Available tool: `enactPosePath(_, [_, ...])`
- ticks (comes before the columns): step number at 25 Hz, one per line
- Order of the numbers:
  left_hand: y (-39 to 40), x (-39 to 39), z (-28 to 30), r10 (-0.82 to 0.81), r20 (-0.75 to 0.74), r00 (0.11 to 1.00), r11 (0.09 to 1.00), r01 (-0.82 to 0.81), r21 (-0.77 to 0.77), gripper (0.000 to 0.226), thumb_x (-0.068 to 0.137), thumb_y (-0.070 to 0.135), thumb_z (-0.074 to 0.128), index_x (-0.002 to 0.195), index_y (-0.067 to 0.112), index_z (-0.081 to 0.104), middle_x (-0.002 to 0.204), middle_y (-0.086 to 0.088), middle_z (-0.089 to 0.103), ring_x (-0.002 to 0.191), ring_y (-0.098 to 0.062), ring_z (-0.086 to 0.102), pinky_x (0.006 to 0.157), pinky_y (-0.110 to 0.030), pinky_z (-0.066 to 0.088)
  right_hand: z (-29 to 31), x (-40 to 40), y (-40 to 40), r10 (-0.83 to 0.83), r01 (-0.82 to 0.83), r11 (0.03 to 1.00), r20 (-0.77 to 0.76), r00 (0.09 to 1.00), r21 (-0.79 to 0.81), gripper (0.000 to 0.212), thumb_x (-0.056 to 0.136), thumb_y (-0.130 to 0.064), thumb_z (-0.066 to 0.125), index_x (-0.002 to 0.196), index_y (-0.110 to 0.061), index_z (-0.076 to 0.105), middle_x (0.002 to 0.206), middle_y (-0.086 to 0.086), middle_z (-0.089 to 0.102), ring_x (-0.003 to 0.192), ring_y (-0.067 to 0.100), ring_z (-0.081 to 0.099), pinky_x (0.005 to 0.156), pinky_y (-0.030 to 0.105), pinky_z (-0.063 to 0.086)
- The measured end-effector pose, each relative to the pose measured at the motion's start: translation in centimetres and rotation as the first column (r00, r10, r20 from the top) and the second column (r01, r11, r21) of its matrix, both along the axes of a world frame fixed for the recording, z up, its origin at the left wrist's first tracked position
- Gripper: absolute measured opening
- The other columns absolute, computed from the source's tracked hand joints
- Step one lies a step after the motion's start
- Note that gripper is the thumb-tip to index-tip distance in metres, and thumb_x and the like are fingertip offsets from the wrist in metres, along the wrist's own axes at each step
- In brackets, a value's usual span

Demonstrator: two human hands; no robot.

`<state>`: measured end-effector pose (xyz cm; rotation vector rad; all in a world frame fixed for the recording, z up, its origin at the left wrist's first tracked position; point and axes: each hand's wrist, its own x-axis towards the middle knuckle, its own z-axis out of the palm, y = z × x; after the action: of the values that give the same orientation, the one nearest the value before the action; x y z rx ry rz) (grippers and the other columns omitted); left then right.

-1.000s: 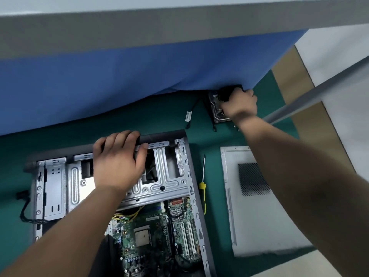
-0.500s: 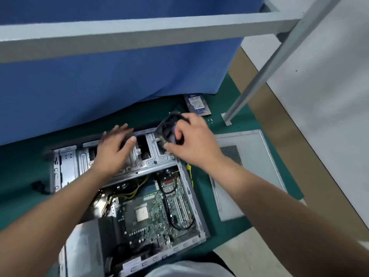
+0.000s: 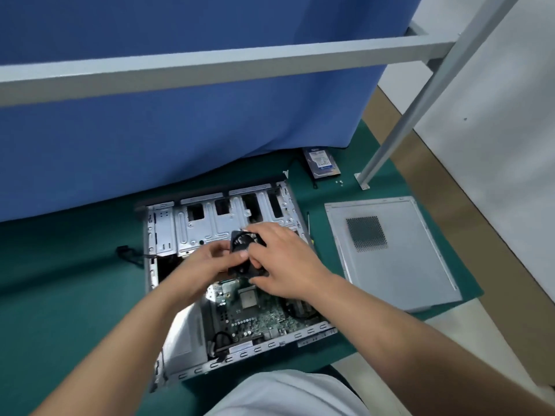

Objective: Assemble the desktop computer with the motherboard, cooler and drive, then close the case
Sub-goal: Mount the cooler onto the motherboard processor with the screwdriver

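Black cooler w/ fan held over the open case, above the motherboard. Both hands' grip on it, left & right. Drive lies behind on green worktop.

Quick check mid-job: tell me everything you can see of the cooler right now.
The cooler is a black, plastic-looking fan unit; its round fan face, with hub and blades, tilts up toward the camera. A darker block below it is largely hidden, so its fins cannot be made out. It is held in the air above the open case, over the motherboard, not yet seated. The left hand grips its left side and the right hand wraps its right and lower edge.
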<state>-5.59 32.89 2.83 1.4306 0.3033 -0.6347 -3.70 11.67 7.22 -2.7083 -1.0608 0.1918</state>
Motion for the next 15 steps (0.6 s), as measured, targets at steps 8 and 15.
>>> enactPosePath(8, [0.2,-3.9,-0.3,0.167,0.14,0.976,0.968,-0.189,0.163,0.061,0.06,0.027,0.098,0.112,0.017,0.067,0.1,-0.005,0.071,0.092,-0.019,0.068,0.09,-0.035,0.056,0.4,0.7,-1.1,-0.259,0.429,0.842,-0.452,0.854,0.326,0.014,0.093,-0.049,0.06,0.104,-0.042,0.058,0.123,-0.025,0.06,0.108,-0.008,0.057,0.091,0.023,0.045])
enactPosePath(15, [1.3,-4.7,-0.5,0.125,0.263,0.957,0.959,-0.184,0.214,0.058,0.062,0.029,0.098,0.11,0.029,0.066,0.103,0.005,0.072,0.093,-0.007,0.07,0.08,-0.018,0.052,-1.3,0.8,0.5,-0.26,0.543,0.803,-0.674,0.691,0.247,0.019,0.095,-0.038,0.067,0.106,-0.053,0.069,0.108,-0.018,0.07,0.098,-0.001,0.065,0.083,0.018,0.049])
